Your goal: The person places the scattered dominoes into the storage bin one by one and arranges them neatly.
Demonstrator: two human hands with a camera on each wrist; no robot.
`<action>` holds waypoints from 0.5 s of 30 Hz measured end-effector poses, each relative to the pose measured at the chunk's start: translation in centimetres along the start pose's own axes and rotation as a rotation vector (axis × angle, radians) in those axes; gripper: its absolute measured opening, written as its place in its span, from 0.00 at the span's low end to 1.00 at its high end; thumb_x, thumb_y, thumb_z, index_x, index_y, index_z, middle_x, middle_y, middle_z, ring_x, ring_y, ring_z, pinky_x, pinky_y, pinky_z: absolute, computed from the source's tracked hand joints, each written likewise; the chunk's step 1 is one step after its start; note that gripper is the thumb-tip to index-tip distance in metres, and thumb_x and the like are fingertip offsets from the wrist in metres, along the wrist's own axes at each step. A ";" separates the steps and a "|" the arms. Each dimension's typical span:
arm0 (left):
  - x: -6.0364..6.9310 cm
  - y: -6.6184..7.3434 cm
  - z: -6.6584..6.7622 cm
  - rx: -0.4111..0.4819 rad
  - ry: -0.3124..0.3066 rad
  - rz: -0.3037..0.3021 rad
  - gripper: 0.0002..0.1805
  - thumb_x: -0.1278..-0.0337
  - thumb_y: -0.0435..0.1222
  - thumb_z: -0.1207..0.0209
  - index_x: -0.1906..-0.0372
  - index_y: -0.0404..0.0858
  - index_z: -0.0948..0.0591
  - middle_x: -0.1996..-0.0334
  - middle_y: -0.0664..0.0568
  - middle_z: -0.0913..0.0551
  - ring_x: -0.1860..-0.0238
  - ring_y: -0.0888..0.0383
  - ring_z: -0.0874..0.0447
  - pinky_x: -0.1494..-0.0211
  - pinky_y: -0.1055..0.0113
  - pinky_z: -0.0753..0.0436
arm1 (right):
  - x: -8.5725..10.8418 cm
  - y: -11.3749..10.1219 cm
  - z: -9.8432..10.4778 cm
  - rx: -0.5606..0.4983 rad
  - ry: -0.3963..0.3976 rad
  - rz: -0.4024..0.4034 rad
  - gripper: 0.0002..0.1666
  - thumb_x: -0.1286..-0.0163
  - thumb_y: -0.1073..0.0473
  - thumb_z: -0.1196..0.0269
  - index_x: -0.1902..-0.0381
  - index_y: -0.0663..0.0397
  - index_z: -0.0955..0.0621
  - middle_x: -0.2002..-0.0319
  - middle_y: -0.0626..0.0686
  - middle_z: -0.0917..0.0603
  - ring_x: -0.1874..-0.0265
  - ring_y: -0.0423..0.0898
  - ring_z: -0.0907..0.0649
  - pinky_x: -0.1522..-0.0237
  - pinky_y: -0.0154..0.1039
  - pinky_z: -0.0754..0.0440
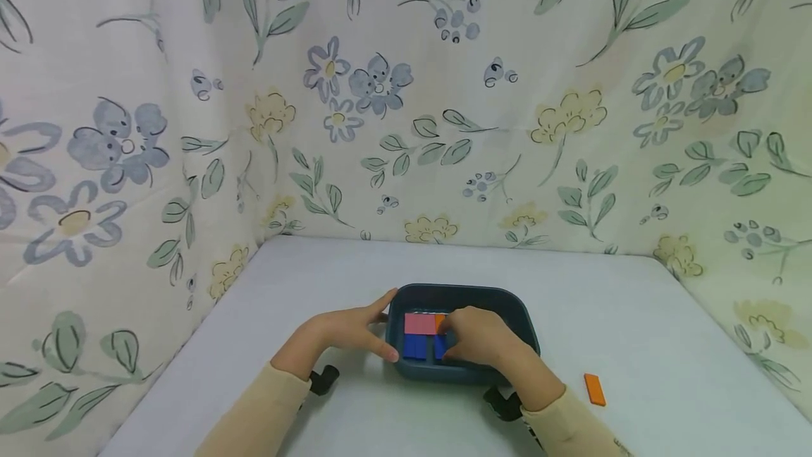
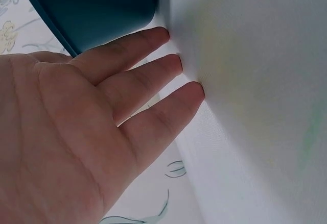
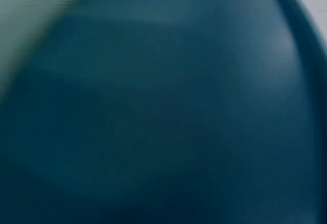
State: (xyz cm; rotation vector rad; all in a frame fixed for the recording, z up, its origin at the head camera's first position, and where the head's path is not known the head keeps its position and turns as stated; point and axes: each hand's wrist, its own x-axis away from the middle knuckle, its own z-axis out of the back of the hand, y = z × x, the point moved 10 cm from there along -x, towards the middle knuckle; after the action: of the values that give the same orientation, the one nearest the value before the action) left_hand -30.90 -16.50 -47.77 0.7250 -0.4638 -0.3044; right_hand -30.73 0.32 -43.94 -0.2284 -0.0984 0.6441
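A dark teal tray [image 1: 466, 373] holds pink blocks [image 1: 420, 324], an orange block [image 1: 440, 323] and flat blue blocks [image 1: 415, 346] side by side in its left part. My left hand [image 1: 355, 330] is at the tray's left side, thumb and forefinger spread along its rim. The left wrist view shows the other fingers [image 2: 161, 119] of that hand extended, their tips low by the white tabletop. Inside the tray, my right hand [image 1: 478, 337] pinches a blue block [image 1: 440, 348], set slightly apart from the other blue ones. Its fingertips are partly hidden.
A loose orange block [image 1: 594, 389] lies on the white table [image 1: 666, 358], right of the tray. Floral cloth [image 1: 431, 125] hangs behind the table and at its sides. The right wrist view is filled by the blurred tray wall [image 3: 168, 106].
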 end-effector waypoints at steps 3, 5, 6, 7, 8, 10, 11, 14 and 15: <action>0.0 -0.1 0.0 0.000 -0.002 -0.005 0.68 0.57 0.59 0.25 0.18 0.56 0.60 0.27 0.46 0.34 0.25 0.44 0.44 0.31 0.34 0.42 | -0.4 -0.1 -0.6 0.007 0.013 0.013 0.23 0.47 0.49 0.22 0.55 0.52 0.11 0.60 0.47 0.12 0.65 0.42 0.16 0.60 0.46 0.15; -0.1 -0.2 0.0 -0.002 -0.002 -0.008 0.68 0.57 0.59 0.26 0.18 0.56 0.60 0.27 0.46 0.34 0.25 0.44 0.44 0.31 0.34 0.42 | -0.6 0.0 -1.0 0.002 0.019 0.014 0.23 0.47 0.49 0.22 0.54 0.51 0.11 0.61 0.47 0.12 0.66 0.41 0.16 0.60 0.46 0.15; -0.1 -0.2 0.0 -0.003 -0.003 -0.010 0.68 0.57 0.59 0.26 0.18 0.56 0.60 0.27 0.46 0.34 0.25 0.44 0.44 0.31 0.34 0.42 | -0.7 0.0 -1.2 -0.002 0.020 0.011 0.23 0.46 0.48 0.22 0.54 0.51 0.12 0.60 0.47 0.12 0.66 0.41 0.16 0.59 0.47 0.15; -0.1 -0.2 0.0 -0.003 -0.003 -0.010 0.69 0.57 0.60 0.26 0.18 0.56 0.60 0.27 0.46 0.34 0.24 0.44 0.44 0.31 0.34 0.42 | -0.7 0.1 -1.3 -0.007 0.023 0.011 0.24 0.46 0.48 0.22 0.54 0.51 0.12 0.60 0.47 0.12 0.66 0.41 0.16 0.59 0.47 0.15; -0.1 -0.2 0.0 -0.005 -0.003 -0.010 0.69 0.58 0.60 0.26 0.18 0.56 0.61 0.27 0.46 0.34 0.24 0.44 0.44 0.31 0.34 0.42 | -0.8 0.1 -1.4 -0.012 0.024 0.010 0.24 0.46 0.48 0.22 0.53 0.51 0.12 0.60 0.47 0.12 0.65 0.42 0.16 0.58 0.47 0.15; -0.1 -0.1 0.0 -0.004 -0.003 -0.012 0.69 0.58 0.61 0.26 0.18 0.57 0.61 0.27 0.46 0.34 0.24 0.44 0.44 0.31 0.34 0.42 | -0.8 0.1 -1.6 -0.023 0.027 0.013 0.24 0.46 0.48 0.22 0.53 0.51 0.12 0.60 0.47 0.12 0.63 0.43 0.15 0.56 0.49 0.16; -0.1 -0.1 0.0 -0.001 -0.004 -0.014 0.69 0.58 0.61 0.26 0.18 0.57 0.61 0.27 0.46 0.34 0.24 0.44 0.44 0.30 0.34 0.42 | -0.8 0.1 -1.7 -0.025 0.029 0.014 0.24 0.46 0.48 0.21 0.53 0.51 0.12 0.60 0.47 0.12 0.63 0.43 0.15 0.55 0.49 0.16; -0.1 0.0 -0.1 0.005 -0.004 -0.015 0.69 0.58 0.60 0.25 0.18 0.57 0.61 0.27 0.46 0.34 0.24 0.44 0.45 0.30 0.34 0.42 | -0.8 -0.1 -1.7 -0.029 0.038 0.020 0.25 0.47 0.48 0.21 0.53 0.51 0.12 0.59 0.48 0.12 0.61 0.45 0.14 0.54 0.50 0.16; -0.1 0.0 -0.1 0.008 -0.005 -0.015 0.69 0.58 0.60 0.25 0.18 0.56 0.61 0.27 0.46 0.34 0.24 0.44 0.45 0.30 0.34 0.42 | -0.8 -0.1 -1.7 -0.025 0.041 0.021 0.25 0.47 0.48 0.21 0.53 0.51 0.12 0.59 0.48 0.12 0.61 0.45 0.14 0.54 0.50 0.16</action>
State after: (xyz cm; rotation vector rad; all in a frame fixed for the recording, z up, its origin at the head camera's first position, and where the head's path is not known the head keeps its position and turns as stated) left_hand -30.92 -16.48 -47.86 0.7356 -0.4643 -0.3184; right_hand -31.06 -0.58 -45.60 -0.2673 -0.0649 0.6593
